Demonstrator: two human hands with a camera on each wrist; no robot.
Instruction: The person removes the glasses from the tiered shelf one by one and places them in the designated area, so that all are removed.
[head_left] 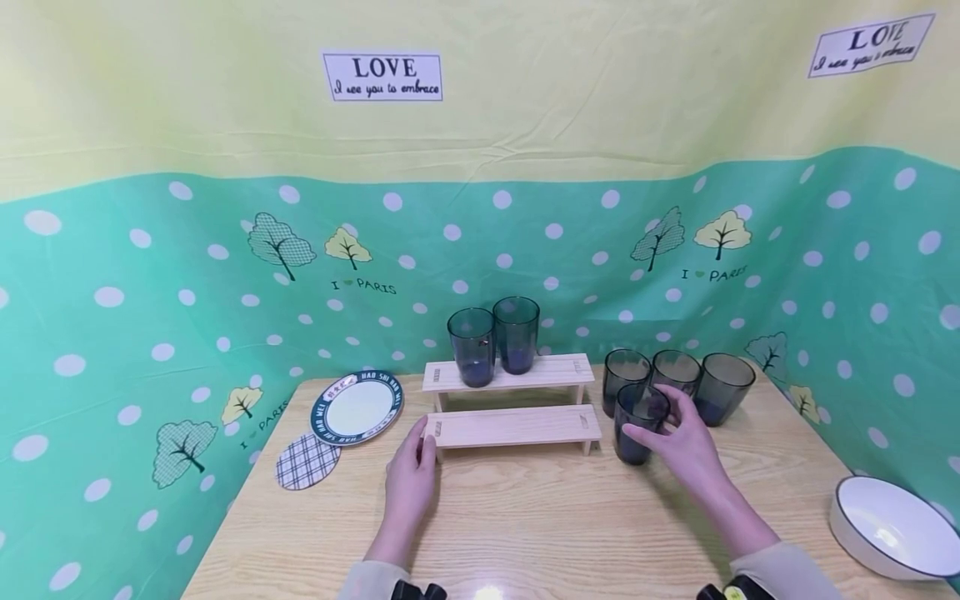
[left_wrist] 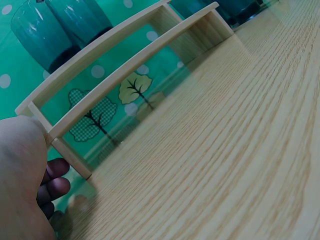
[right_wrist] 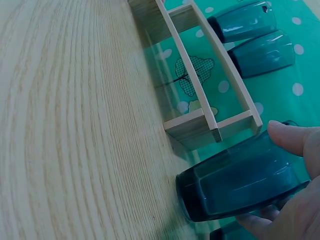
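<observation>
Grey glass (head_left: 634, 433) before 3 others (head_left: 677, 368) fills the right hand (head_left: 688, 446), left hand (head_left: 410, 477) gripping shelf (head_left: 517, 427).

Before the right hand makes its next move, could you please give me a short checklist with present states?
Right hand gripping the front glass: ok.
Front glass over the lower shelf: not ok, it is to the shelf's right.
Left hand at the lower shelf's left end: ok.
Two glasses upright on the upper shelf: ok.
Front glass apart from the three glasses behind: cannot tell, they overlap in the head view.
</observation>
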